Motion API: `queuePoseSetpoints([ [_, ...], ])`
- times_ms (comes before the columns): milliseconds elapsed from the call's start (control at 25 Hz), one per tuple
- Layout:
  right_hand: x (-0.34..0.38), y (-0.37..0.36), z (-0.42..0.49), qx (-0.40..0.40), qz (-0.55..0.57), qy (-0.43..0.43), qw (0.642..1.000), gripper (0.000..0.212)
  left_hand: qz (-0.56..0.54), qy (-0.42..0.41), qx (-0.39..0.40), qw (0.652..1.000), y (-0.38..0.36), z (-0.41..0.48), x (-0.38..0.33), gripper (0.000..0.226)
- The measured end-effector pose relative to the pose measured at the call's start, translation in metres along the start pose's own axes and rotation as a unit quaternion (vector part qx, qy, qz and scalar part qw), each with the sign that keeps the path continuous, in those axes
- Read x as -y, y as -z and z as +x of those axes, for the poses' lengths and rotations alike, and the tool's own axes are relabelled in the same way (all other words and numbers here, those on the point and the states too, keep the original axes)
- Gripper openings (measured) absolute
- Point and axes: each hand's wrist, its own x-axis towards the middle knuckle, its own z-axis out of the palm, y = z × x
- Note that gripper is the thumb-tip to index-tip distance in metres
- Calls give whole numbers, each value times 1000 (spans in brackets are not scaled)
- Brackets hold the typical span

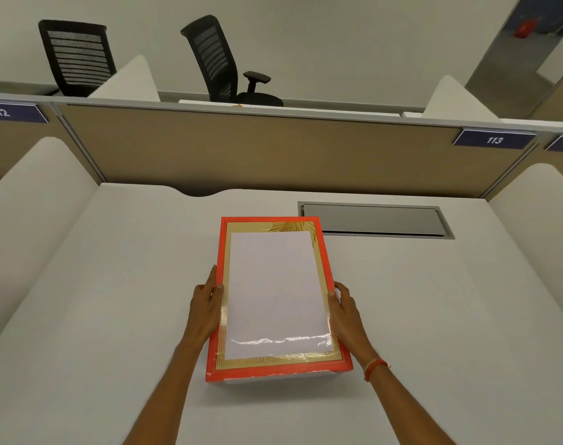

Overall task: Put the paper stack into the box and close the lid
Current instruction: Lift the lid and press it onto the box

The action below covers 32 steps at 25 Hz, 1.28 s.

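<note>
Box: orange box (275, 371) sits mid-table (113, 284), its clear-windowed lid (328, 268) on.
Paper stack: white paper stack (275, 293) lies inside, seen through the window.
Left hand (206, 305): grip clasps the lid's left edge.
Right hand (346, 308): grip clasps the lid's right edge.

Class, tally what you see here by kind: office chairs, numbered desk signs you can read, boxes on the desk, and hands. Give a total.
Office chairs: 2
Readable numbered signs: 2
Boxes: 1, orange box
Hands: 2, left hand, right hand
Total: 7
</note>
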Motion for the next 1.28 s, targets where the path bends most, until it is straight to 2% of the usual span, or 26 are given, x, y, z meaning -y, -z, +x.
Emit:
queuePoseSetpoints([
  [400, -7, -7, 0, -6, -42, 23, 999, 49, 21, -18, -4, 1000, 0, 2, 5, 55],
  [520, -6, -8, -4, -9, -110, 33, 993, 57, 121, -17, -4, 993, 1, 0, -1, 58],
  [600, 3, -11, -2, -56, -223, 83, 970, 63, 225, -62, -58, 971, 0, 1, -11, 64],
  [680, 19, -15, 6, -78, -284, 161, 942, 67, 259, -139, -97, 951, -3, 3, -26, 72],
  [800, 40, -24, 23, -58, -328, 219, 917, 68, 291, -189, -71, 935, -12, 9, -39, 85],
  [1000, 42, -41, 40, -18, -354, 206, 912, 68, 317, -169, -12, 933, -32, 18, -27, 103],
  [1280, 30, -51, 41, 9, -397, 176, 901, 71, 330, -156, 1, 931, -42, 20, -19, 105],
])
